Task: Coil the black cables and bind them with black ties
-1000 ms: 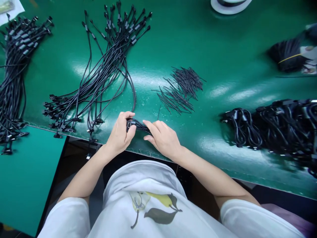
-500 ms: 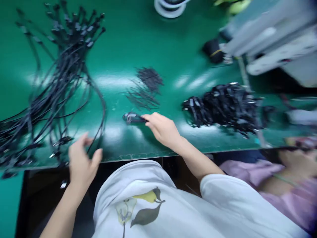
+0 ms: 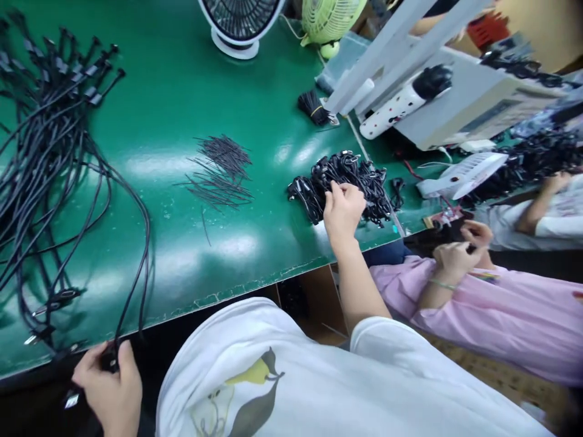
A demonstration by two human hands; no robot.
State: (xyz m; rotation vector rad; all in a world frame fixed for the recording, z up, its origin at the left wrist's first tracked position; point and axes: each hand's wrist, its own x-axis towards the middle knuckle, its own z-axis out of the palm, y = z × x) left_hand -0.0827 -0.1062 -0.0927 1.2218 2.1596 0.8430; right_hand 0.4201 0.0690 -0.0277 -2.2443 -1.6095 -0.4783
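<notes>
My left hand is at the table's front edge, thumb and fingers closed on a black cable that hangs over from the left. A small metal plug shows beside its fingers. On the left lies a loose heap of long black cables with plugs at their ends. My right hand is over the pile of coiled, tied black cables, fingertips bent together against it. Whether a coil is between those fingers is hidden. Between the hands lie thin black twist ties, with one apart.
At the back stand a white fan and a green fan. A banded black bundle lies near a grey metal frame. A spotted bottle is behind it. To the right, a co-worker in a pink sleeve works close by.
My right hand has gone right, from the middle of the table to the coiled pile, and the coil it held no longer shows. My left hand has closed on a cable. The view has swung right.
</notes>
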